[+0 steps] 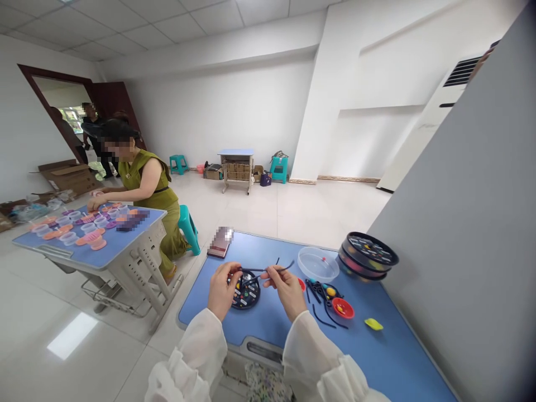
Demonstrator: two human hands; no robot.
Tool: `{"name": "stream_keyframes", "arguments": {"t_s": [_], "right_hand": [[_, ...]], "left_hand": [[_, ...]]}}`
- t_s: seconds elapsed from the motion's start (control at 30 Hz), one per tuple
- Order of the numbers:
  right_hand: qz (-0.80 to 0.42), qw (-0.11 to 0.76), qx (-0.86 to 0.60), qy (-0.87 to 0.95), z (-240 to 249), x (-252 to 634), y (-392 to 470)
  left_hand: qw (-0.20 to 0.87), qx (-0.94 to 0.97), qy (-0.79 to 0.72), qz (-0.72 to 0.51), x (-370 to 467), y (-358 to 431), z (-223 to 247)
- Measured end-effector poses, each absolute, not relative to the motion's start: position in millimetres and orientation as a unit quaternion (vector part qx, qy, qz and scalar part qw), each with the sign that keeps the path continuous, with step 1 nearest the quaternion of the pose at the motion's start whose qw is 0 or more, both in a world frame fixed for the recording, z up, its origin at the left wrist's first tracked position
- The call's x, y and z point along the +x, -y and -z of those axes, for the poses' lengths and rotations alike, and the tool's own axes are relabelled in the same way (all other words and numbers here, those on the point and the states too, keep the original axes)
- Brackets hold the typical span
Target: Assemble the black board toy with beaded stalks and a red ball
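Observation:
My left hand [223, 286] is closed, its fingertips pinching a thin black stick [253, 270] that reaches across to my right hand. With thumb and fingers pressed together, my right hand [286, 287] grips thin black sticks too; one curved end points up and right. Beneath both hands lies a round black disc [246, 301] with small coloured spots and pale labels, partly covered by my left fingers. Right of my hands are loose black sticks [321, 317], black ring-ended pieces [320, 290], a red bowl [343, 308] with a small yellow piece in it, and a clear round dish [318, 264].
On my blue table [293, 335] stand stacked round black-rimmed containers [367, 255] at the back right, beside a grey panel. A yellow piece [374, 324] lies right; a dark box [220, 242] sits back left. At another table [90, 254], a person [146, 184] handles pink and purple parts.

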State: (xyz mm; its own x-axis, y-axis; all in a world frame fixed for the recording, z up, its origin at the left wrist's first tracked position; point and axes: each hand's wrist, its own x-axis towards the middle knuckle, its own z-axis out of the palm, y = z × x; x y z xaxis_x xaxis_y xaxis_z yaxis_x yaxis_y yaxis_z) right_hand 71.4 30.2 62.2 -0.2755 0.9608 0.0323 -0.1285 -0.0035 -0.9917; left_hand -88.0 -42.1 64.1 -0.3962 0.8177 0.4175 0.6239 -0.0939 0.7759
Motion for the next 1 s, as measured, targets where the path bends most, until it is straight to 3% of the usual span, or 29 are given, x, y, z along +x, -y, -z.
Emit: {"name": "stream_keyframes", "arguments": {"t_s": [0.7,1.0], "right_hand": [[-0.617,0.439,-0.402,0.515,-31.3,57.9,-59.1],[-0.598,0.442,-0.429,0.513,-10.9,57.3,-55.9]], "left_hand": [[0.206,0.509,-0.676,-0.491,-83.5,39.1,-33.7],[0.139,0.533,-0.696,-0.46,-89.5,41.0,-14.9]]}}
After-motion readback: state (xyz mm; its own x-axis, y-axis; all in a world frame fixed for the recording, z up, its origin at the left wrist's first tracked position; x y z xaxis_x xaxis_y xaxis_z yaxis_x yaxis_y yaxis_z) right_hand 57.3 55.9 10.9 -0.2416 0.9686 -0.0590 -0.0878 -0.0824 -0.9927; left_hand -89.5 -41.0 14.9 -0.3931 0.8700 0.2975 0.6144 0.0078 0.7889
